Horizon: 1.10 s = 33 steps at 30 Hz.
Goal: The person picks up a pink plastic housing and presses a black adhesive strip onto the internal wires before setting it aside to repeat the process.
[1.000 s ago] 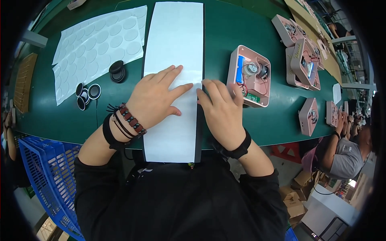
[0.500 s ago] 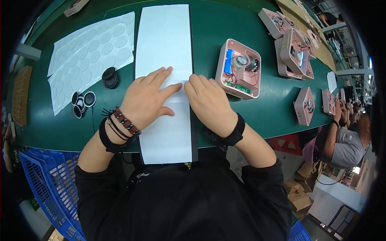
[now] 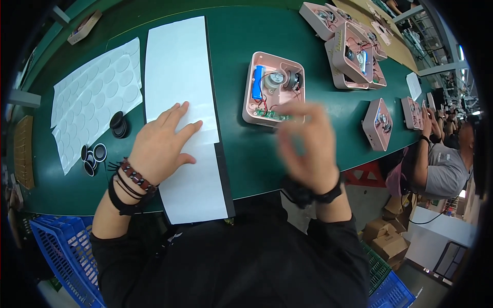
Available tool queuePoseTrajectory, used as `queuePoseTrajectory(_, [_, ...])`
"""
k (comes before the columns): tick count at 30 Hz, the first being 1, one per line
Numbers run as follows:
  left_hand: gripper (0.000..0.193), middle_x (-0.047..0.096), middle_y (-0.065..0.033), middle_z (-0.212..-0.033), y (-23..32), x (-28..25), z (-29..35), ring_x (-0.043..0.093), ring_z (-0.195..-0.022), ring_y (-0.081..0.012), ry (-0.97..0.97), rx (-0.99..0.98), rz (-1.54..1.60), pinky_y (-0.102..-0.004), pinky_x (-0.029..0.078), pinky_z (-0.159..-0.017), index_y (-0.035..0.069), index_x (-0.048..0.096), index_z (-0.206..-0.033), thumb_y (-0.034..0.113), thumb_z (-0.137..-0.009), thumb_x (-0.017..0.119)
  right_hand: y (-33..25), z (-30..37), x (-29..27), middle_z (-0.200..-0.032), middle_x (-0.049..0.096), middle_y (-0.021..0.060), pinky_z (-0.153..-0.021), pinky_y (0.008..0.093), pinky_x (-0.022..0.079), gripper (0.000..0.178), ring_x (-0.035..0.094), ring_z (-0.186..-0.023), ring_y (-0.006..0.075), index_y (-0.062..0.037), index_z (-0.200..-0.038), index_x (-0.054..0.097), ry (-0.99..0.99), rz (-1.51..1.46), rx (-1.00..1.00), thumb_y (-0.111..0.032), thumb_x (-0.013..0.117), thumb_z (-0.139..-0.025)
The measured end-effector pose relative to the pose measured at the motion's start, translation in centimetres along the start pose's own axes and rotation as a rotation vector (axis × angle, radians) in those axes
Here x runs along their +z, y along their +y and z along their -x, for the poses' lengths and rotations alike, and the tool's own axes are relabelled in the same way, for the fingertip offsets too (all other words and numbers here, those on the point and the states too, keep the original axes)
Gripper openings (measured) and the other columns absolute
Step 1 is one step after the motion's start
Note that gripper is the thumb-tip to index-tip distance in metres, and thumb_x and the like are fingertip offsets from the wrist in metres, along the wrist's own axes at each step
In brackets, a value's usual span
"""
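Observation:
My left hand (image 3: 158, 145) lies flat with its fingers spread on a long white sheet (image 3: 179, 66). Under the sheet a black strip (image 3: 225, 179) shows along its right edge, wider below a step in the white. My right hand (image 3: 312, 149) hangs off the sheet, over the lower right corner of an open pink case (image 3: 248, 90). Motion smears its fingers, so I cannot make out whether they hold anything. Inside the case sit a blue cylindrical cell (image 3: 258, 82), a round silver part (image 3: 275, 78), red wires and a green circuit board (image 3: 272, 114).
Left of the sheet lie sheets of round white stickers (image 3: 97, 87) and several black round parts (image 3: 119, 126). More pink cases (image 3: 349, 56) are stacked at the far right, others (image 3: 377, 126) nearer. A co-worker (image 3: 449, 164) sits right. Blue crates (image 3: 67, 246) stand lower left.
My right hand has left the sheet's right edge and moved right to the pink case. My left hand stays flat on the sheet. The whole view has shifted slightly.

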<state>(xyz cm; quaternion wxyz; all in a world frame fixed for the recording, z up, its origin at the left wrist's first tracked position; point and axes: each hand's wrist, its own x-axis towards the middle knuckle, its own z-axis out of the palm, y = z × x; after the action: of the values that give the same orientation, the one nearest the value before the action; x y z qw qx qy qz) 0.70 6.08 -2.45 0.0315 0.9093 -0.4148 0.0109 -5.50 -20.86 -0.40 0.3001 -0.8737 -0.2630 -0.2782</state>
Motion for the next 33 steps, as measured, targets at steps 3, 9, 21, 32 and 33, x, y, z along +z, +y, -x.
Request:
queuePoseTrajectory(3, [0.046, 0.06, -0.0116, -0.124, 0.3, -2.8, -2.7, 0.059, -0.109, -0.0262, -0.151, 0.014, 0.077, -0.0362, 0.051, -0.084, 0.011, 0.061, -0.114, 0.032, -0.076, 0.076, 4.2, 1.1, -2.4, -0.096, 0.065, 0.0088, -0.083, 0.0364, 0.045, 0.058, 0.061, -0.092, 0.0248, -0.0069, -0.128, 0.053, -0.094, 0.174, 0.177, 0.007, 0.069, -0.074])
queuePoseTrajectory(9, [0.025, 0.064, -0.0083, -0.101, 4.1, -3.1, -9.8, 0.063, -0.091, -0.0252, 0.127, 0.142, 0.337, -0.0353, 0.051, -0.07, 0.008, 0.06, -0.097, 0.023, -0.081, 0.072, 6.6, 1.9, -1.5, -0.088, 0.066, 0.0055, -0.087, 0.034, 0.043, 0.067, 0.062, -0.086, 0.021, -0.0079, -0.136, 0.049, -0.119, -0.017, 0.225, 0.007, 0.071, -0.074])
queuePoseTrajectory(21, [0.013, 0.058, -0.0058, -0.076, 5.0, -0.1, -13.0, 0.055, -0.058, -0.0178, 0.206, 0.132, 0.677, -0.0288, 0.044, -0.052, 0.005, 0.06, -0.086, 0.011, -0.082, 0.071, 7.6, 0.4, -0.7, -0.082, 0.061, 0.0056, -0.078, 0.0286, 0.047, 0.066, 0.06, -0.079, 0.016, -0.0055, -0.135, 0.048, -0.17, -0.31, 0.415, 0.008, 0.072, -0.075])
queuePoseTrajectory(32, [0.007, 0.056, -0.0079, -0.073, 4.8, -0.3, -13.1, 0.059, -0.064, -0.0274, 0.082, 0.052, 0.794, -0.037, 0.046, -0.056, 0.005, 0.057, -0.08, 0.008, -0.081, 0.063, 8.3, -0.9, -1.9, -0.086, 0.062, 0.0074, -0.072, 0.0274, 0.049, 0.056, 0.059, -0.074, 0.0139, -0.0049, -0.131, 0.054, -0.087, -0.351, 0.269, 0.013, 0.06, -0.079])
queuePoseTrajectory(33, [0.007, 0.056, -0.0079, -0.073, 4.8, -0.3, -13.1, 0.059, -0.064, -0.0274, 0.08, 0.052, 0.803, -0.0371, 0.046, -0.056, 0.005, 0.057, -0.08, 0.008, -0.081, 0.063, 8.1, -0.9, -1.7, -0.087, 0.063, 0.0073, -0.071, 0.0273, 0.049, 0.058, 0.059, -0.074, 0.014, -0.0054, -0.133, 0.053, -0.122, -0.377, 0.318, 0.013, 0.06, -0.079])
